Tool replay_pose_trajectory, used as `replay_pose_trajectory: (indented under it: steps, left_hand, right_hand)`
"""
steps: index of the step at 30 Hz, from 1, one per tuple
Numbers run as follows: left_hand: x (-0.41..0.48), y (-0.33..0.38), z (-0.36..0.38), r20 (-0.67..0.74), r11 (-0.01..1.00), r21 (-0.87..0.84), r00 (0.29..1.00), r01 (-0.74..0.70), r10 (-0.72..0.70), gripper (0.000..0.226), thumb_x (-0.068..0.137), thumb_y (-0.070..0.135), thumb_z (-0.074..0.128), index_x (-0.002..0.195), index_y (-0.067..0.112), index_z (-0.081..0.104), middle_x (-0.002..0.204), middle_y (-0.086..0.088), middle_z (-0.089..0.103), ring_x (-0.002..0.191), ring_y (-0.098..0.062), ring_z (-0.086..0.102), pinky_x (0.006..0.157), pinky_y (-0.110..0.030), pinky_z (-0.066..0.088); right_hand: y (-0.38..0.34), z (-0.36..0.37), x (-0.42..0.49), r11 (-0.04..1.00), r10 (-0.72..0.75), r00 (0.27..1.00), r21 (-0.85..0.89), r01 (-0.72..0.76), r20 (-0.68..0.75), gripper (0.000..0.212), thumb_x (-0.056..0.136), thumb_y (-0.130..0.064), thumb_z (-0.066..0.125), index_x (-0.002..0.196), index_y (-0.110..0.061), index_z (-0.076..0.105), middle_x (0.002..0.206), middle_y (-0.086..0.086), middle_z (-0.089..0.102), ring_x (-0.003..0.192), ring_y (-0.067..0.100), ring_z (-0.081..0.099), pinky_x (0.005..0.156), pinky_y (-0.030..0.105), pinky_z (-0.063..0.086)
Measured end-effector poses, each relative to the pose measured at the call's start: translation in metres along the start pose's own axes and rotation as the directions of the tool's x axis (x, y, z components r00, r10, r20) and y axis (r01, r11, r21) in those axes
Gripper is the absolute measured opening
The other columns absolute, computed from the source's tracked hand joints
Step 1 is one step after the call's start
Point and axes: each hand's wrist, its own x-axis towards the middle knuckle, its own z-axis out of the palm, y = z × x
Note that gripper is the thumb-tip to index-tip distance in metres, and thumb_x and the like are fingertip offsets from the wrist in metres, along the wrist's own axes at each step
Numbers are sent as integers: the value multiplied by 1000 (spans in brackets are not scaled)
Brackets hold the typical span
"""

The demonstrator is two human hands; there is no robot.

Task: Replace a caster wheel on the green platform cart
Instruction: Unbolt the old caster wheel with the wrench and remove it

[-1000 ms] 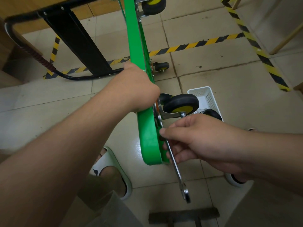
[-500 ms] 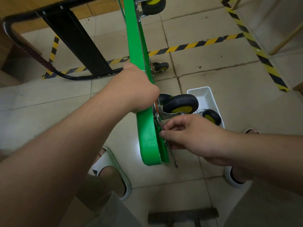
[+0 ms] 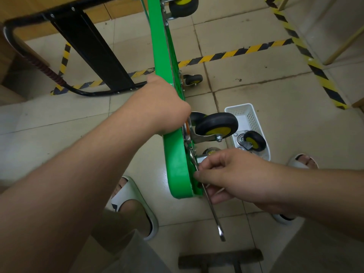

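Soft, even indoor light falls on the pale floor tiles, with a faint sheen beside the green cart and only weak, diffuse shadows. The wide lens bows the striped floor tape toward the corners. The left forearm at the lower left looks oversized and slightly soft.

Count, head view:
- green cart: 1
- casters mounted on it: 3: top caster, far caster, near caster
- loose caster in the basket: 1
- white basket: 1
- wrench: 1
- hands: 2: left hand, right hand
- slippers: 2: left slipper, right slipper
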Motion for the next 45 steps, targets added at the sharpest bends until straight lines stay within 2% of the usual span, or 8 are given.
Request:
replay_pose_trajectory:
  steps: [6,10,16,25,31,35,39,45]
  left_hand:
    - [0,0,0,3,1000,-9,1000,0,0,56,95,24,58,136,7,23,97,-5,49,72,-14,58,26,-17,33]
    - [1,1,1,-9,1000,-2,1000,4,-4,56,94,25,58,135,7,24,105,-8,50,72,-14,57,27,-18,33]
    - [0,1,0,-3,1000,-10,1000,1,-1,56,95,24,58,135,6,23,93,-5,47,71,-15,56,23,-13,27]
    - [0,1,0,-13,1000,3,1000,8,-7,54,94,26,58,133,7,25,108,-9,51,73,-15,56,25,-17,31]
    - [0,1,0,-4,1000,-9,1000,3,-3,55,94,26,58,134,7,24,92,-2,49,72,-14,58,26,-16,33]
    - [-1,1,-1,-2,1000,-13,1000,-1,1,56,94,25,58,135,8,24,89,1,47,72,-14,60,27,-17,35]
    - [-1,0,-1,1,1000,-14,1000,2,-2,56,94,25,58,135,8,24,92,-1,49,75,-16,62,29,-19,37]
    - [-3,1,-1,-1,1000,-21,1000,-4,4,57,95,26,58,136,5,24,87,-2,44,68,-14,54,22,-13,26]
  right_hand:
    - [-7,0,-13,994,25,999,104,-29,40,22,91,-25,73,97,-3,72,84,10,72,68,18,68,72,38,64]
    - [-13,0,-15,986,22,999,165,-28,38,21,93,-23,71,96,-3,70,79,8,70,64,18,65,66,33,62]
    - [-17,0,-10,977,12,997,210,-28,78,21,96,-21,67,98,-1,69,81,12,71,61,16,65,62,30,60]
    - [-16,3,-5,971,-44,999,235,38,18,19,96,-22,66,86,-7,70,73,7,67,58,16,63,57,28,59]
    - [-9,-1,5,989,-71,997,133,70,2,29,96,-23,67,100,5,68,75,10,67,64,18,62,63,31,61]
    - [-4,-2,13,992,-121,992,25,122,-43,18,94,-23,70,95,-5,72,82,13,71,74,17,67,71,31,63]
    - [-2,-6,19,977,-204,974,-87,196,-98,10,90,-25,74,90,-15,75,97,22,71,86,28,71,87,50,60]
    - [-2,-6,21,966,-239,966,-123,226,-103,9,90,-27,75,86,-19,76,92,14,73,95,33,71,86,50,61]
